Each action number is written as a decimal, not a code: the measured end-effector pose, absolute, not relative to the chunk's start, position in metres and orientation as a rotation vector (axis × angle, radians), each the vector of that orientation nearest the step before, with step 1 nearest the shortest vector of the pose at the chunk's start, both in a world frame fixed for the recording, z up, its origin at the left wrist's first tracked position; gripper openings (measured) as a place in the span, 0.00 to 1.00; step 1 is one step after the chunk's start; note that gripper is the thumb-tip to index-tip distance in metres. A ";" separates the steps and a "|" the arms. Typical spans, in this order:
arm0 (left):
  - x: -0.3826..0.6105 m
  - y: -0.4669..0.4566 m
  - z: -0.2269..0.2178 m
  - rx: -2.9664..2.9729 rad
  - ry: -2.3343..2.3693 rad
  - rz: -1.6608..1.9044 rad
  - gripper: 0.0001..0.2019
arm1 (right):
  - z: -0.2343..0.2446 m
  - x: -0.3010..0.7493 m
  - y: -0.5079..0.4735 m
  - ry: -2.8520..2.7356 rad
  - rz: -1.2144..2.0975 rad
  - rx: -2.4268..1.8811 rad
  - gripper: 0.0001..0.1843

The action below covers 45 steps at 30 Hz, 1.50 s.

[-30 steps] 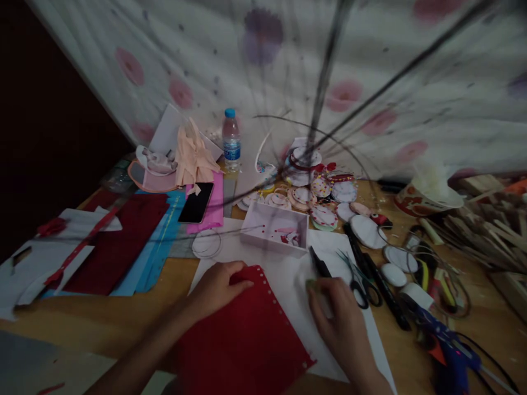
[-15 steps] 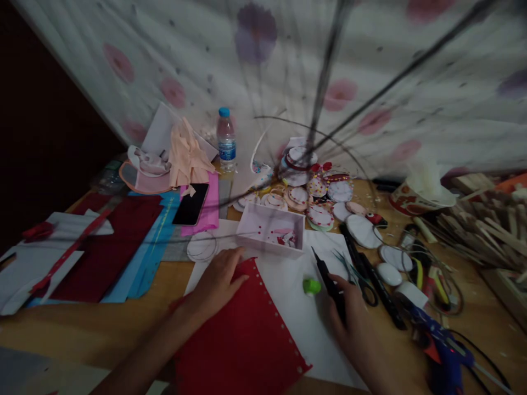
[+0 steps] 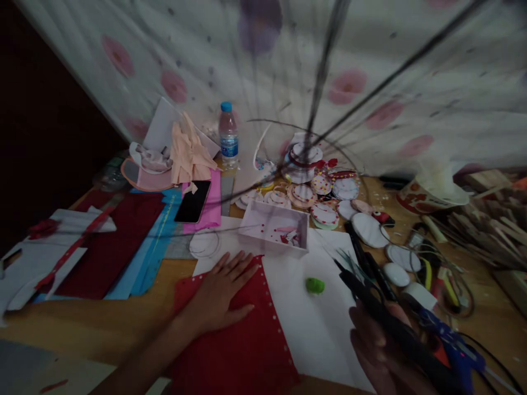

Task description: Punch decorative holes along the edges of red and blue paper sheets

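Note:
My left hand (image 3: 222,293) lies flat with fingers spread on a piece of red felt (image 3: 251,345), near its top corner. Small holes or dots run along the felt's right and upper edges. Under part of the felt is a sheet of white paper (image 3: 304,323). In my right hand (image 3: 379,340) is a black pen-shaped tool (image 3: 395,323) with a thin pointed tip, like a soldering iron. It points up and left above the right side of the paper, apart from the felt. Between my hands sits a small green lump (image 3: 315,285).
A white box (image 3: 274,227) with small scraps stands behind the felt. Scissors (image 3: 362,274), round white discs (image 3: 369,230) and a blue glue gun (image 3: 453,340) lie at the right. At the left are dark red felt (image 3: 115,241), a phone (image 3: 192,201) and a water bottle (image 3: 228,137).
My left hand has opened from a loosely bent pose and flattened onto the red felt. My right hand has moved right and toward me with the black tool. The felt has shifted slightly.

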<state>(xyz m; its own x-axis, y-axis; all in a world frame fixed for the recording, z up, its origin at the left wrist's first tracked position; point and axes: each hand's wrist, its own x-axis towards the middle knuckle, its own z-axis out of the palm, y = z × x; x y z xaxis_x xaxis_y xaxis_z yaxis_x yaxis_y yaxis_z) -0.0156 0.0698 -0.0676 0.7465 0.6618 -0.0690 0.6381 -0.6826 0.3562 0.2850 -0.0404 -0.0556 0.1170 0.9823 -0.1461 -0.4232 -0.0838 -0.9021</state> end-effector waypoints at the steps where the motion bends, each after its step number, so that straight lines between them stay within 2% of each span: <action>1: -0.016 0.073 -0.067 2.598 0.963 0.092 0.35 | -0.055 0.279 -0.038 -0.766 1.308 -1.008 0.11; 3: -0.017 0.077 -0.065 2.609 0.908 0.111 0.36 | -0.055 0.267 -0.032 -0.837 1.171 -1.021 0.13; 6: -0.016 0.079 -0.064 2.613 0.877 0.162 0.37 | -0.059 0.249 -0.023 -0.887 1.028 -1.171 0.10; 10: -0.017 0.077 -0.067 2.613 0.901 0.199 0.36 | -0.065 0.228 -0.010 -1.036 1.127 -1.277 0.20; 12: -0.017 0.075 -0.068 2.616 0.915 0.194 0.35 | -0.066 0.217 -0.004 -1.219 1.029 -1.360 0.18; 15: -0.016 0.071 -0.071 2.628 0.954 0.169 0.32 | -0.068 0.203 0.007 -1.480 0.704 -1.500 0.10; 17: -0.013 0.066 -0.073 2.620 1.027 0.179 0.33 | -0.072 0.198 0.014 -1.576 0.586 -1.528 0.11; 23: -0.009 0.059 -0.076 2.572 1.203 0.244 0.33 | -0.090 0.193 0.034 -1.810 0.614 -1.411 0.21; 39: -0.010 0.060 -0.077 2.581 1.175 0.226 0.32 | -0.105 0.190 0.037 -1.942 0.569 -1.265 0.25; 45: -0.009 0.060 -0.077 2.569 1.202 0.203 0.35 | -0.110 0.196 0.034 -1.978 0.556 -1.175 0.26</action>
<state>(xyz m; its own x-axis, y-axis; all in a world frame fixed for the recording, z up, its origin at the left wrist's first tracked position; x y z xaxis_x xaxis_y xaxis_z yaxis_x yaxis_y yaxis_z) -0.0094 0.0602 -0.0772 0.6407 0.7678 0.0022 0.7258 -0.6067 0.3244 0.1960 0.0340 -0.1097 -0.2920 0.8757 0.3845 0.5473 0.4827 -0.6837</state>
